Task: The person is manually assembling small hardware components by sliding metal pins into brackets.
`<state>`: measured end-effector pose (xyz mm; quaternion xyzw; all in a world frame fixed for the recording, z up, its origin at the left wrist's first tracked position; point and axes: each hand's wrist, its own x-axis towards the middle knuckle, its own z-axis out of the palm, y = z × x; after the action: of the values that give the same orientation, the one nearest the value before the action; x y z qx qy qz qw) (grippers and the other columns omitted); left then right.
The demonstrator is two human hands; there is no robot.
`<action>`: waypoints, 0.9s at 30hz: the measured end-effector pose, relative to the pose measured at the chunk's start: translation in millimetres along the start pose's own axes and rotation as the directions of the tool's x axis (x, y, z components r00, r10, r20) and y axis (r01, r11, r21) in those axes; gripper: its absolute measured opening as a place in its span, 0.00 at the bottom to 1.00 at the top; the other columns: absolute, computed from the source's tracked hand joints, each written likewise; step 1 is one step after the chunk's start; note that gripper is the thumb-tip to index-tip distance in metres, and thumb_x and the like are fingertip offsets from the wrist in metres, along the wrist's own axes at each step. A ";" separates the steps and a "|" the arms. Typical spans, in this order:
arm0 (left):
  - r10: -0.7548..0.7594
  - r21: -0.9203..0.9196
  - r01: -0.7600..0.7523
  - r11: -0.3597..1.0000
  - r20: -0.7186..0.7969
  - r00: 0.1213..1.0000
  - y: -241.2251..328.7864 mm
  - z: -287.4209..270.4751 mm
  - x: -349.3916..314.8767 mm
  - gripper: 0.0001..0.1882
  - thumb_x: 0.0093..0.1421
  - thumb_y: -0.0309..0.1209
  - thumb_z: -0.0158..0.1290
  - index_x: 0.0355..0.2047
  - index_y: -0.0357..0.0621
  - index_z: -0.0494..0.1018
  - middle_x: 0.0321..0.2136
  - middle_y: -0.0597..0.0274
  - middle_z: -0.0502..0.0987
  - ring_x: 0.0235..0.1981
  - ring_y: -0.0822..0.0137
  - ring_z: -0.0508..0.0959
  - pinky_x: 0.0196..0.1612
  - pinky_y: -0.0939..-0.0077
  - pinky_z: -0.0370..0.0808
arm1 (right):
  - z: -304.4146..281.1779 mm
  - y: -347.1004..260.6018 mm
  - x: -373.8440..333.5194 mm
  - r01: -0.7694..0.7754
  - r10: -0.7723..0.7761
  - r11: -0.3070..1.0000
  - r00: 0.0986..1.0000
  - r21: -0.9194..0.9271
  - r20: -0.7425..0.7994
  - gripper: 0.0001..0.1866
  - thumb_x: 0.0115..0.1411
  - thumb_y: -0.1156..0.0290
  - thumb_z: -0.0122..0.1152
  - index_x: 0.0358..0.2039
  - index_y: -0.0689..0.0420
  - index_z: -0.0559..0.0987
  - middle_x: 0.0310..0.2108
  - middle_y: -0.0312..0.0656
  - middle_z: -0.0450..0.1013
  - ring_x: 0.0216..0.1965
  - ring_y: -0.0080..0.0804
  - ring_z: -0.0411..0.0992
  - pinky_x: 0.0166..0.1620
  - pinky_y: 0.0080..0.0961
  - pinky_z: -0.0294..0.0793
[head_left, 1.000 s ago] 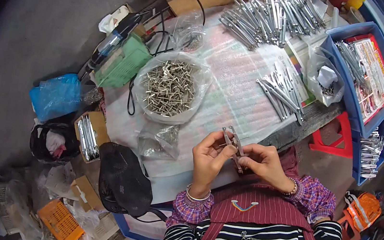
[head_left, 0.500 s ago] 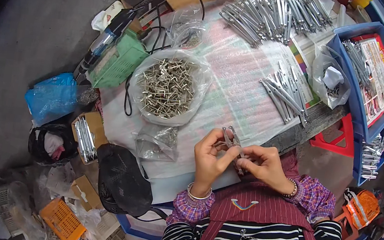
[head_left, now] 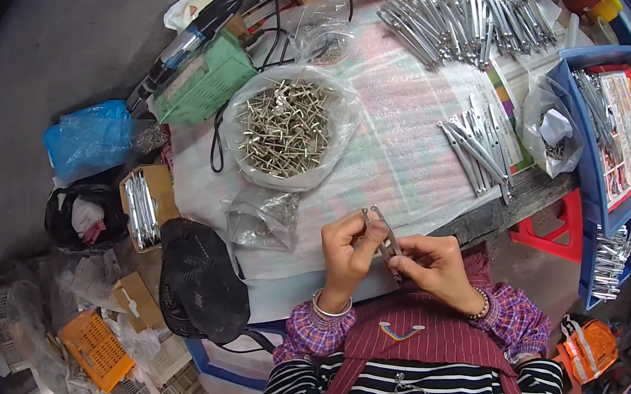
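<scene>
Close to my apron, over the table's near edge, both hands grip one slim metal piece [head_left: 385, 234] made of two narrow silvery arms that part at the upper end. My left hand [head_left: 345, 253] has its thumb and fingers closed round the upper part. My right hand [head_left: 441, 269] pinches the lower end, where the fingers hide some of it. A small loose group of similar metal strips [head_left: 481, 151] lies to the right beyond my hands. Up and to the left, an open clear bag [head_left: 344, 133] is full of small T-shaped metal pins [head_left: 281, 125].
A big heap of metal strips [head_left: 474, 19] covers the far end. Blue trays [head_left: 616, 213] stand at the right above a red stool [head_left: 555, 221]. Left are a green basket [head_left: 207, 79], a power screwdriver [head_left: 184, 44], a box of strips [head_left: 143, 206] and a black mesh cap [head_left: 205, 282].
My left thumb has shifted up along the metal piece, and its two arms show more plainly. Both hands keep hold; the whole view has shifted slightly.
</scene>
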<state>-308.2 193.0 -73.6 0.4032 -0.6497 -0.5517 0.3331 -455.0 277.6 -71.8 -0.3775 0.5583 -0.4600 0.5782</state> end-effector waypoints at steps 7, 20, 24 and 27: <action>-0.100 -0.217 0.080 0.973 -0.087 0.991 7.3 16.9 -1.1 0.09 0.56 0.29 0.54 0.23 0.36 0.70 0.19 0.71 0.66 0.22 0.81 0.65 0.23 0.87 0.61 | -2.9 1.6 -2.3 0.031 -0.031 0.999 0.999 0.006 -0.036 0.11 0.52 0.76 0.61 0.37 0.65 0.78 0.22 0.34 0.75 0.22 0.12 0.69 0.24 0.10 0.68; -0.011 -0.042 0.008 0.999 -0.073 0.997 1.4 16.6 -1.4 0.14 0.56 0.29 0.54 0.17 0.34 0.70 0.16 0.67 0.68 0.19 0.79 0.67 0.21 0.85 0.62 | -5.4 6.9 -8.8 0.024 -0.022 0.999 0.999 0.044 -0.036 0.10 0.53 0.77 0.59 0.37 0.66 0.77 0.22 0.33 0.74 0.22 0.12 0.68 0.24 0.10 0.66; -0.163 -0.045 0.162 0.986 -0.033 0.986 0.7 9.9 -5.6 0.13 0.55 0.28 0.54 0.17 0.34 0.70 0.16 0.68 0.68 0.19 0.78 0.68 0.21 0.85 0.63 | -3.9 5.4 -9.4 0.005 -0.004 0.998 1.000 0.056 -0.015 0.10 0.53 0.77 0.59 0.37 0.67 0.77 0.22 0.33 0.73 0.22 0.11 0.67 0.23 0.10 0.66; -0.240 -0.140 0.242 0.960 0.026 0.970 7.9 12.0 -5.2 0.10 0.55 0.27 0.54 0.19 0.34 0.70 0.17 0.68 0.68 0.20 0.79 0.68 0.23 0.85 0.64 | -3.9 7.8 -9.8 0.018 -0.017 0.998 1.000 0.055 -0.025 0.10 0.53 0.77 0.59 0.36 0.67 0.77 0.22 0.33 0.73 0.22 0.11 0.67 0.23 0.10 0.65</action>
<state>-317.7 203.5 -67.8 0.4520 -0.5562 -0.6350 0.2884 -457.5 289.6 -76.6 -0.3605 0.5490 -0.4851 0.5773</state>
